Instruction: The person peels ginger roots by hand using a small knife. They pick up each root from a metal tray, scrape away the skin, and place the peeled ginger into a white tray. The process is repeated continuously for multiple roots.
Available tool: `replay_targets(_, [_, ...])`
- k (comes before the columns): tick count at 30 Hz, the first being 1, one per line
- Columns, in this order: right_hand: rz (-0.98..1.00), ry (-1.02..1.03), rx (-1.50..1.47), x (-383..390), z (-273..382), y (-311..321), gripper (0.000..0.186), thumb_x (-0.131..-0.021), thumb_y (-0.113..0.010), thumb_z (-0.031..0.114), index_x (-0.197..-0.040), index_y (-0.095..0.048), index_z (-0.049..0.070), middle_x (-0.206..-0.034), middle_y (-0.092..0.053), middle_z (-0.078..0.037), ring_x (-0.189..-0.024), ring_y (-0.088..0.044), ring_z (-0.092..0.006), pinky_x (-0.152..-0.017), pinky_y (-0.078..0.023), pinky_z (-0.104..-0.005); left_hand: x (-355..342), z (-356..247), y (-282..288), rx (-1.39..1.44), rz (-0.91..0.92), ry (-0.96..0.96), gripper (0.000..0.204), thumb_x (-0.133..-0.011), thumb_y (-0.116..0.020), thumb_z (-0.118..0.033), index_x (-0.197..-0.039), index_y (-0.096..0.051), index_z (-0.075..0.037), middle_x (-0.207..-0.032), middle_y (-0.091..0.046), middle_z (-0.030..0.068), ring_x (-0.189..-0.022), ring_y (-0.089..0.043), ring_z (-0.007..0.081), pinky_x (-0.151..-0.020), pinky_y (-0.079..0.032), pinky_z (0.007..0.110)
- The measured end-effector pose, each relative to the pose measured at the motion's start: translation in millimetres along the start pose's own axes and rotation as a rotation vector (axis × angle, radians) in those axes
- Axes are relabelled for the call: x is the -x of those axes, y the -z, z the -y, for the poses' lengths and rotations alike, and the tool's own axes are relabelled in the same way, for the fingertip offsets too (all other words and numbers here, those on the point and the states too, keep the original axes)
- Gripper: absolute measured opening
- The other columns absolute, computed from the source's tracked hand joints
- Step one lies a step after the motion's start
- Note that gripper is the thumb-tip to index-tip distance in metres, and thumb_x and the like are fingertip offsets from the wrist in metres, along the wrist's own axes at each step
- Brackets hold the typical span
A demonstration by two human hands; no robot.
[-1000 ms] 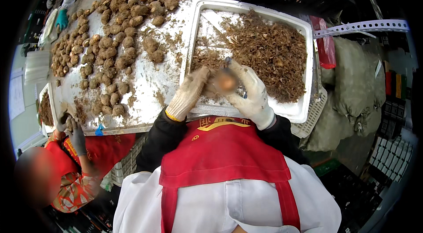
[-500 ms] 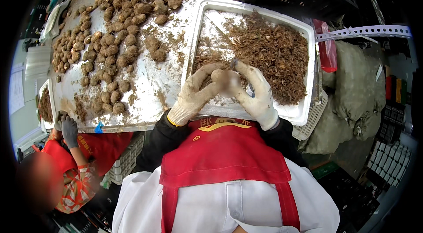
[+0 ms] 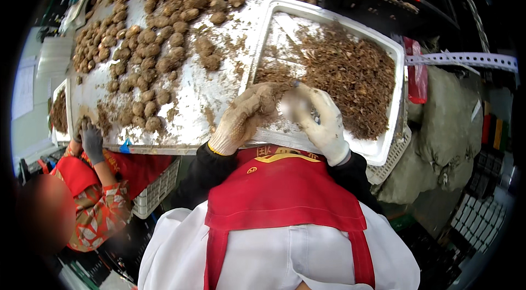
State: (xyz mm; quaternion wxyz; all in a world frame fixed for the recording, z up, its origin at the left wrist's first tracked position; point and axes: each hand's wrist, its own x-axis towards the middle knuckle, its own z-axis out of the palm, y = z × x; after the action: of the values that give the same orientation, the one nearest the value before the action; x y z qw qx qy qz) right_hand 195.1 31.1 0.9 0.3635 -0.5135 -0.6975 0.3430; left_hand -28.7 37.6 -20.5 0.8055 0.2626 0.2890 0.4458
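Both my hands wear soiled white knit gloves and meet over the near edge of a white foam tray (image 3: 395, 98). In my left hand (image 3: 238, 117) the fingers are closed round a brown, hairy taro (image 3: 268, 99), partly covered by the glove. My right hand (image 3: 324, 120) is beside it, thumb and fingers curled together in a pinch. A blurred patch at its fingertips hides what they hold, if anything. Brown fibrous peelings (image 3: 350, 76) cover much of the tray, just beyond my hands.
Many taros (image 3: 148, 49) lie on the metal table (image 3: 192, 109) to the left. A black crate (image 3: 383, 2) with more taros stands at the far right, near a perforated white strip (image 3: 466, 60). Full sacks (image 3: 446, 125) stand at right. A co-worker's gloved hands (image 3: 90, 139) are at the left table edge.
The view has shifted, so the table and tray appear farther right. My left fingers have turned over the taro, which shows less than before. My right hand remains close beside it.
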Motion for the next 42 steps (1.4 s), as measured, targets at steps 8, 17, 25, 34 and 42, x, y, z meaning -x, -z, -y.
replay_targets(8, [0.106, 0.012, -0.042, -10, 11, -9, 0.045, -0.089, -0.072, 0.018, -0.130, -0.063, 0.000, -0.115, -0.066, -0.019, -0.108, -0.063, -0.0352, -0.094, -0.050, -0.0419, 16, 1, 8, 0.080, -0.119, -0.021, 0.055, -0.104, -0.056, -0.029, -0.146, -0.043, 0.004, -0.106, -0.056, -0.0001, -0.098, -0.054, 0.0114, -0.088, -0.048, 0.029])
replay_targets(17, [0.028, -0.002, -0.048, -21, 20, -26, 0.025, -0.091, -0.070, 0.016, -0.113, -0.068, 0.004, -0.098, -0.070, -0.015, -0.090, -0.067, -0.0345, -0.079, -0.053, -0.0427, 13, -2, -6, -0.232, -0.203, 0.112, 0.051, -0.103, -0.063, -0.033, -0.137, -0.049, 0.002, -0.110, -0.060, 0.0045, -0.092, -0.059, 0.0121, -0.086, -0.052, 0.029])
replay_targets(25, [0.011, -0.156, 0.109, -14, -18, -19, 0.017, -0.094, -0.068, 0.020, -0.104, -0.069, 0.007, -0.095, -0.070, -0.013, -0.088, -0.068, -0.0323, -0.079, -0.052, -0.0418, 15, 11, 6, 0.175, -0.080, -0.011, 0.048, -0.107, -0.052, -0.028, -0.142, -0.045, 0.004, -0.114, -0.059, 0.0054, -0.097, -0.058, 0.0141, -0.079, -0.050, 0.032])
replay_targets(34, [0.003, -0.032, 0.154, -9, -21, -25, 0.031, -0.094, -0.067, 0.014, -0.122, -0.065, 0.003, -0.107, -0.067, -0.018, -0.098, -0.065, -0.0372, -0.085, -0.051, -0.0445, 34, 9, 37, 0.439, -0.161, -0.037, 0.059, -0.109, -0.043, -0.042, -0.150, -0.042, 0.001, -0.109, -0.062, 0.0141, -0.071, -0.050, 0.0174, -0.057, -0.040, 0.027])
replay_targets(42, [0.153, -0.057, 0.101, -1, -26, -36, 0.030, -0.097, -0.063, 0.012, -0.123, -0.064, -0.004, -0.113, -0.067, -0.021, -0.105, -0.063, -0.0385, -0.092, -0.050, -0.0428, 202, 21, 133, 0.417, -0.387, -0.081, 0.039, -0.108, -0.051, -0.036, -0.126, -0.058, -0.002, -0.106, -0.068, 0.0109, -0.065, -0.059, 0.0160, -0.045, -0.039, 0.022])
